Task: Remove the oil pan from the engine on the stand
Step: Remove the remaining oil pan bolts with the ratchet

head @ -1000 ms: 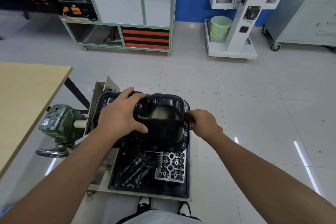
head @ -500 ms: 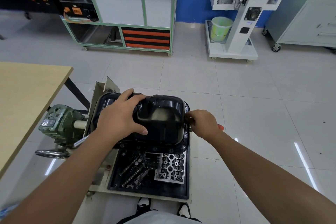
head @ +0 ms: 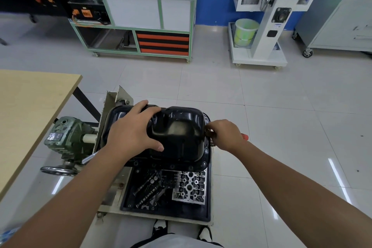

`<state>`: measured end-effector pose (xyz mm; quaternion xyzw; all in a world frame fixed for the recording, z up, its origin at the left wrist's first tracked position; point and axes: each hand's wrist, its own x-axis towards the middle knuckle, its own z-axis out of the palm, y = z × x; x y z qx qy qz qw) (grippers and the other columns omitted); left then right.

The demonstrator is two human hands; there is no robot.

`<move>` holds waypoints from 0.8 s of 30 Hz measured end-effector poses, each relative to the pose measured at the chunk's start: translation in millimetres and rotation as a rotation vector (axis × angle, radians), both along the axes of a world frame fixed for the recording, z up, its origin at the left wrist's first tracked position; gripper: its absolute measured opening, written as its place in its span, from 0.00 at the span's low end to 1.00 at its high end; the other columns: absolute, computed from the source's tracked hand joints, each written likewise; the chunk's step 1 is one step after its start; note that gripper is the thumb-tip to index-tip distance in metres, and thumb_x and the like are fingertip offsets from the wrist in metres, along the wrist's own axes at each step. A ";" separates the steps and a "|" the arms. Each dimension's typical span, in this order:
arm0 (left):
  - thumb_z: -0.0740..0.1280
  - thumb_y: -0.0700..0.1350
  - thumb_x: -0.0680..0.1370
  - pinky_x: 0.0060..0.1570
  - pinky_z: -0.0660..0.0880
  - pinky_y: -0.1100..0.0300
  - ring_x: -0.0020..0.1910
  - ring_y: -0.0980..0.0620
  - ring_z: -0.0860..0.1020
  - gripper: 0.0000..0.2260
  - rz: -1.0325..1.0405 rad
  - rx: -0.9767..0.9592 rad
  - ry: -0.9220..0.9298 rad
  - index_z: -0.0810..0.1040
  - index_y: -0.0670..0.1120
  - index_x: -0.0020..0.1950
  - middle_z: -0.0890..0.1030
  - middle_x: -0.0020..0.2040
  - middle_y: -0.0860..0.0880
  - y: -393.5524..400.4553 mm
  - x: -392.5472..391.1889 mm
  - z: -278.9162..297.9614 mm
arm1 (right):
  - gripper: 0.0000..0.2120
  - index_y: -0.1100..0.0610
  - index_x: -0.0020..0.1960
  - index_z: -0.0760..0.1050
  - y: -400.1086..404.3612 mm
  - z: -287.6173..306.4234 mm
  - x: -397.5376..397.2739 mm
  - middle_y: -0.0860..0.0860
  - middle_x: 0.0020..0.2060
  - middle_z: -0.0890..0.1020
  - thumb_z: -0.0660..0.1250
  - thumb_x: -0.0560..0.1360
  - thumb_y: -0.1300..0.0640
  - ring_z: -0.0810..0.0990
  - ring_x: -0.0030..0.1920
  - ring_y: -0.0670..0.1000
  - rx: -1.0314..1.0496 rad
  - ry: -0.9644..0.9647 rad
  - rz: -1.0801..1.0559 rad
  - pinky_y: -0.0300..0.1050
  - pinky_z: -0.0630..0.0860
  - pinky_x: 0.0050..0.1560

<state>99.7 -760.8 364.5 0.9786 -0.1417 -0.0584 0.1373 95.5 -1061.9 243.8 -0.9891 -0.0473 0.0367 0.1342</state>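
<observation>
Pan (head: 181, 135) atop the engine on the stand, low centre. My left hand (head: 132, 129) spreads flat over its 9 o'clock half, steadying; my right hand (head: 225, 135) grips a red-handled tool (head: 244, 137) at the 3 o'clock flange. I pry gently there, working evenly round the seam.

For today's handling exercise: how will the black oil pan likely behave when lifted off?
The oil pan looks like pressed metal, so probably stiff. Its glossy surface may be slippery under the left hand. Its deep hump sits toward one side, so it may tip when lifted.
</observation>
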 end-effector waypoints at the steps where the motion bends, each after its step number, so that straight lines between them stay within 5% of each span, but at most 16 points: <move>1: 0.82 0.67 0.53 0.53 0.79 0.47 0.71 0.45 0.74 0.54 -0.001 0.001 -0.002 0.60 0.68 0.76 0.55 0.82 0.62 0.2 0.2 -0.5 | 0.11 0.46 0.56 0.83 -2.1 -0.2 -0.1 0.50 0.47 0.85 0.67 0.77 0.56 0.81 0.50 0.58 0.020 0.001 -0.002 0.46 0.72 0.39; 7: 0.82 0.68 0.53 0.53 0.78 0.48 0.70 0.46 0.74 0.54 -0.001 -0.003 -0.012 0.61 0.68 0.75 0.55 0.82 0.62 0.5 0.5 -1.9 | 0.08 0.46 0.55 0.83 -2.9 -2.7 -5.0 0.43 0.35 0.79 0.72 0.77 0.47 0.82 0.48 0.54 0.136 -0.019 -0.057 0.46 0.76 0.42; 10: 0.82 0.67 0.53 0.53 0.78 0.48 0.71 0.46 0.74 0.54 0.000 0.000 -0.010 0.61 0.68 0.75 0.55 0.82 0.62 0.3 0.6 -1.8 | 0.11 0.46 0.54 0.84 -4.1 -2.7 -2.8 0.46 0.42 0.84 0.71 0.77 0.41 0.81 0.48 0.53 0.077 -0.059 -0.108 0.46 0.75 0.42; 16: 0.82 0.68 0.53 0.52 0.78 0.48 0.71 0.45 0.74 0.55 -0.004 0.006 -0.018 0.61 0.68 0.76 0.56 0.82 0.62 0.5 1.2 -2.5 | 0.05 0.50 0.49 0.81 3.4 -4.4 -0.4 0.51 0.42 0.84 0.68 0.75 0.57 0.82 0.47 0.60 0.013 -0.025 -0.051 0.46 0.68 0.37; 24: 0.82 0.68 0.53 0.52 0.78 0.48 0.71 0.45 0.74 0.54 -0.005 0.002 -0.016 0.61 0.67 0.76 0.56 0.82 0.61 1.3 1.3 -3.6 | 0.08 0.47 0.55 0.84 -2.4 -4.4 -0.6 0.48 0.42 0.86 0.71 0.77 0.48 0.83 0.47 0.55 0.121 -0.029 -0.054 0.47 0.77 0.43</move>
